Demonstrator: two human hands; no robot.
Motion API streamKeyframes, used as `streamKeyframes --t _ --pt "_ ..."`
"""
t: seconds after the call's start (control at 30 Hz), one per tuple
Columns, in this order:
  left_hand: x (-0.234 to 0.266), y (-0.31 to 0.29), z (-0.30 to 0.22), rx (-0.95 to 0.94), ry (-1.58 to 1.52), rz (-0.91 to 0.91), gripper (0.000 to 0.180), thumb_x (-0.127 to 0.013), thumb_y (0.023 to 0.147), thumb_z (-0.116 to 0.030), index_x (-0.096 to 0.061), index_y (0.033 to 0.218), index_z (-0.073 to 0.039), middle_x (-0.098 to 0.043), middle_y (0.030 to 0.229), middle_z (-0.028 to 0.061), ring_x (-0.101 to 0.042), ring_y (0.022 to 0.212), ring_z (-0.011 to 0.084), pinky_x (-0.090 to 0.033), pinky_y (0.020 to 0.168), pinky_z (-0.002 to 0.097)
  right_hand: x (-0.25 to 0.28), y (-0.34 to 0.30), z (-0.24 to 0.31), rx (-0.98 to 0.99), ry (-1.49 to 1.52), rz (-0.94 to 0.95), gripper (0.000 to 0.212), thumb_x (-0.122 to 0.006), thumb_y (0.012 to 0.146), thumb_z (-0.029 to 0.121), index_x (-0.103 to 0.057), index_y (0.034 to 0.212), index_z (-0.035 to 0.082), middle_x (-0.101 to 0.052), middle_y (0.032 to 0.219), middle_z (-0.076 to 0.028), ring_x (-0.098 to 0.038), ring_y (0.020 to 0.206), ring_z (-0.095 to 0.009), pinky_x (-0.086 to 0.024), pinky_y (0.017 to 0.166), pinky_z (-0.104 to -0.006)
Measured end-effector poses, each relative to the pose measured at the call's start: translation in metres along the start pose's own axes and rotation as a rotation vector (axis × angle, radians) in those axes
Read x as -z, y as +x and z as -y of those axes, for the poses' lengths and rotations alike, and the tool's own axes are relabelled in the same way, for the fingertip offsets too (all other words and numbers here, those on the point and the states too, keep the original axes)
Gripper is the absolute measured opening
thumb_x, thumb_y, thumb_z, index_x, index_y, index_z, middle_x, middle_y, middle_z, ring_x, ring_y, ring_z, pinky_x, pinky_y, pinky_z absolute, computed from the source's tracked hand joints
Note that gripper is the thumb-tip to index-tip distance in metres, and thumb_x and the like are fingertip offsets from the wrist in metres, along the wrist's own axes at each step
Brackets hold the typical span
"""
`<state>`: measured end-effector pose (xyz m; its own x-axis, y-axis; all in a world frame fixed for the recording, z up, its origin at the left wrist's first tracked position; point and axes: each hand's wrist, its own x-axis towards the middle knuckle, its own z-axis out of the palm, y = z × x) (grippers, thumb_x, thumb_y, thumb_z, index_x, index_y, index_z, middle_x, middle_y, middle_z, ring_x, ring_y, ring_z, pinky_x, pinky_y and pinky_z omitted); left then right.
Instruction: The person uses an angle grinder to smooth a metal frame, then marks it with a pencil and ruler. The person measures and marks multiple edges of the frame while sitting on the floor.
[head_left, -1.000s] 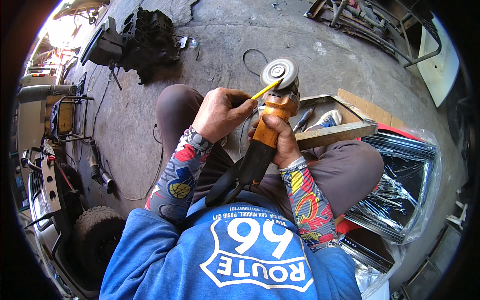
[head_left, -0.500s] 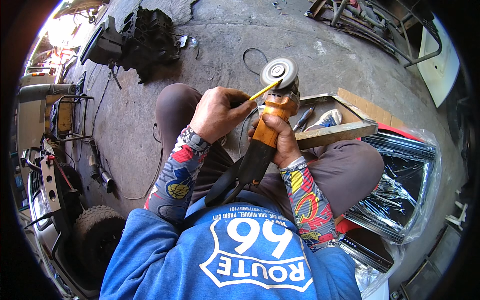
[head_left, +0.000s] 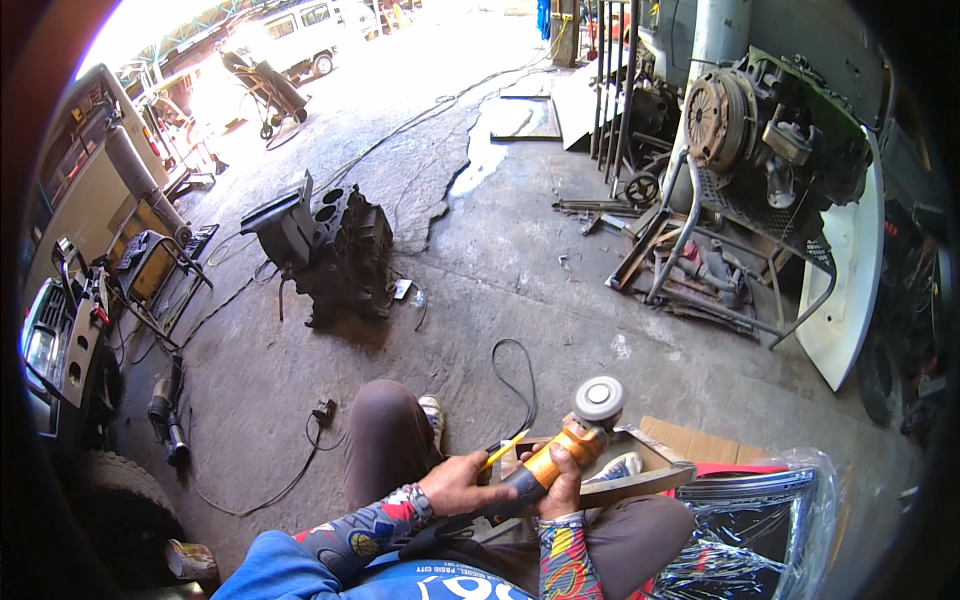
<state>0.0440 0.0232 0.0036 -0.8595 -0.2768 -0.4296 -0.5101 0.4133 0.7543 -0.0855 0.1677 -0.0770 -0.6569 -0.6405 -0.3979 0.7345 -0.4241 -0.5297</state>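
Orange-bodied and black-handled, the grinder (head_left: 544,467) is noted above the seated person's lap, slanting forward and right. The right hand (head_left: 562,490) is wrapped around its body; the left hand (head_left: 463,484) pinches a yellow stick (head_left: 508,450), its thumb apparently resting on the black handle.

Change recorded: half a second ago the stick's tip met the grey disc (head_left: 598,397); it now points up beside the orange body, clear of the disc. In my judgement, work at the disc is interrupted while the hold on the tool is kept. Whether the disc turns cannot be told. The view has also tipped up, taking in more of the shop.

Beyond the right hand, an angular frame (head_left: 640,487) surrounds a shoe (head_left: 624,467). A black cable (head_left: 534,385) loops on the concrete ahead. Farther off, an engine block (head_left: 355,255) stands on the floor; last, a white van (head_left: 290,40) in glare.
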Motion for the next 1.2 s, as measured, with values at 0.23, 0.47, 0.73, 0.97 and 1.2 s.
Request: streamKeyframes --t 0.23,0.47,0.73,0.97,1.2 --pt "-0.015 0.0 -0.005 0.083 0.061 0.031 0.095 -0.086 0.073 -0.061 -0.052 0.126 0.01 -0.069 0.11 0.0301 -0.07 0.105 0.0399 -0.055 0.09 0.0427 0.011 0.003 0.0 0.205 0.024 -0.15 0.036 -0.077 0.083 0.025 -0.059 0.109 0.009 -0.067 0.091 -0.009 -0.071 0.08 -0.026 -0.061 0.074 -0.0454" --pt "-0.029 0.001 0.002 0.092 0.027 -0.058 0.09 -0.086 0.071 -0.063 -0.06 0.117 0.01 -0.071 0.105 0.0254 -0.072 0.099 0.0356 -0.056 0.085 0.0418 0.012 0.009 -0.003 0.208 -0.003 -0.138 0.034 -0.078 0.081 0.024 -0.061 0.104 0.005 -0.067 0.09 -0.009 -0.071 0.079 -0.025 -0.061 0.074 -0.0423" --pt "-0.025 -0.004 0.007 0.127 -0.2 0.082 0.079 -0.082 0.078 -0.064 -0.065 0.108 0.007 -0.072 0.092 0.0214 -0.073 0.086 0.0303 -0.056 0.074 0.0408 0.02 0.013 -0.011 0.169 -0.012 -0.176 0.033 -0.078 0.081 0.026 -0.062 0.101 0.004 -0.067 0.089 -0.009 -0.071 0.08 -0.025 -0.061 0.075 -0.0417" --pt "-0.013 0.011 0.032 0.119 -0.03 -0.298 0.041 -0.051 0.104 -0.035 -0.051 0.122 0.003 -0.066 0.094 0.038 -0.066 0.094 0.0543 -0.051 0.083 0.058 0.011 0.01 -0.012 0.048 -0.068 -0.117 0.033 -0.078 0.082 0.026 -0.062 0.101 0.005 -0.068 0.089 -0.009 -0.071 0.079 -0.025 -0.061 0.074 -0.0422" --pt "-0.002 0.022 0.053 -0.127 0.03 -0.357 0.044 -0.058 0.094 -0.019 -0.059 0.134 0.0 -0.068 0.104 0.0325 -0.067 0.1 0.0464 -0.054 0.087 0.0513 -0.005 -0.001 -0.006 -0.056 -0.051 -0.068 0.032 -0.077 0.083 0.026 -0.063 0.102 0.005 -0.068 0.09 -0.009 -0.071 0.08 -0.025 -0.061 0.077 -0.0424"
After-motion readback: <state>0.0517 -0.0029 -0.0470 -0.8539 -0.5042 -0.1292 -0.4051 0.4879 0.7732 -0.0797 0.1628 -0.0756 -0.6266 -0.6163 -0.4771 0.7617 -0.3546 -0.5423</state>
